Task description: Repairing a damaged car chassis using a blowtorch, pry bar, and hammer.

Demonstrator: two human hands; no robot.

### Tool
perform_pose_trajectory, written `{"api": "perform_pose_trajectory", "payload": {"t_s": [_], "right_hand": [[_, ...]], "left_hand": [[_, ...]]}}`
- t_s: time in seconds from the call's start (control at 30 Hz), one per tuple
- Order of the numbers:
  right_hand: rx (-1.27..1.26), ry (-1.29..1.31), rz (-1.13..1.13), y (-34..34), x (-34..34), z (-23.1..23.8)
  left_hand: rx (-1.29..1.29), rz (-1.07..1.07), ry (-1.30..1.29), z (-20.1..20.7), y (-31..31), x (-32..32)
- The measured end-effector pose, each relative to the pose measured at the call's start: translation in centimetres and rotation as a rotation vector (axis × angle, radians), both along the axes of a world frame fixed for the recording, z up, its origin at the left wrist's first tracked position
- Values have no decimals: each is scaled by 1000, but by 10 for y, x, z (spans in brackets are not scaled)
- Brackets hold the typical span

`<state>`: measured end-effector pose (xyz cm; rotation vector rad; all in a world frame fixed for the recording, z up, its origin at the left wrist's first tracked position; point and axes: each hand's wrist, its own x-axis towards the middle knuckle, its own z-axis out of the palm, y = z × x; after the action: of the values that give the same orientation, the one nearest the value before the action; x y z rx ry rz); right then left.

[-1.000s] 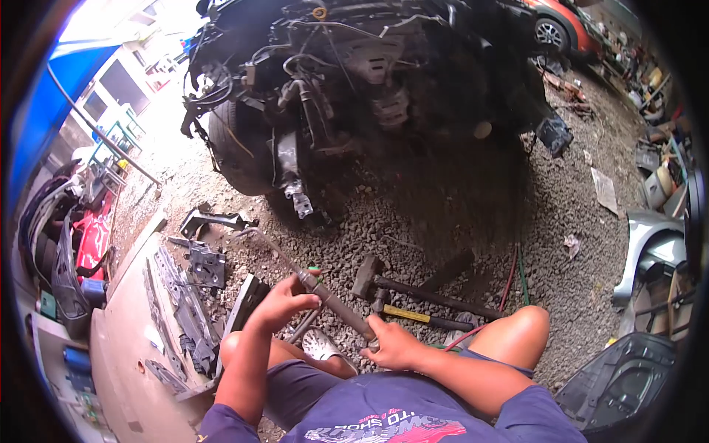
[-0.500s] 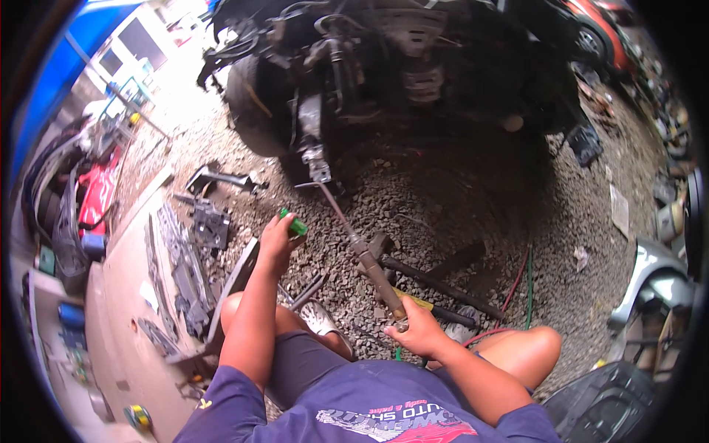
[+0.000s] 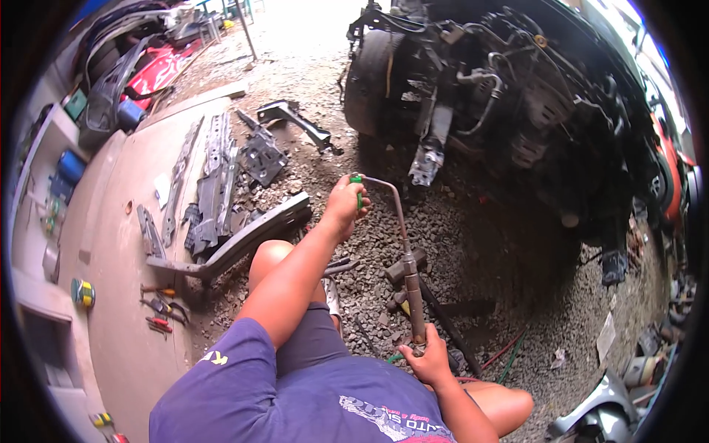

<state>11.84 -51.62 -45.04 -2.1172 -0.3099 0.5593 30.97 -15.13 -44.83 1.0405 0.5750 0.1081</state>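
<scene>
My right hand [image 3: 430, 358] is wrapped round the lower handle of a brass-coloured gas torch [image 3: 411, 284], which points up and away from me. Its thin bent tip reaches left to my left hand [image 3: 346, 205]. That hand closes on a green lighter [image 3: 358, 193], held right at the torch tip. No flame shows. Beyond the tip stands a stripped car front [image 3: 509, 96], with a bare metal frame rail end [image 3: 427, 164] sticking out toward me.
Gravel lies under the car; a hammer-like head [image 3: 405, 267] and red and green hoses [image 3: 509, 356] rest on it. Left are a long metal beam [image 3: 244, 240], removed car parts [image 3: 214, 184] and pliers [image 3: 164, 306] on concrete. A silver fender [image 3: 602, 406] lies lower right.
The view has swung left, so the car sits farther right. My left hand has brought the lighter to the torch tip, from which it was apart. The torch now stands more upright.
</scene>
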Motion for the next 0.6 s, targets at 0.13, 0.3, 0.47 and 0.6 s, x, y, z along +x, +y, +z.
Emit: {"api": "perform_pose_trajectory", "payload": {"t_s": [0.13,0.3,0.47,0.6], "right_hand": [[52,-41,-37,4,-4,-4],[32,-48,-19,4,-3,-8],[15,-64,-9,4,-3,-3],[38,-42,-2,1,-3,-7]], "left_hand": [[-39,55,19,5,1,-5],[-190,26,21,8,8,-6],[-226,17,21,6,7,-2],[-261,30,27,5,4,0]]}}
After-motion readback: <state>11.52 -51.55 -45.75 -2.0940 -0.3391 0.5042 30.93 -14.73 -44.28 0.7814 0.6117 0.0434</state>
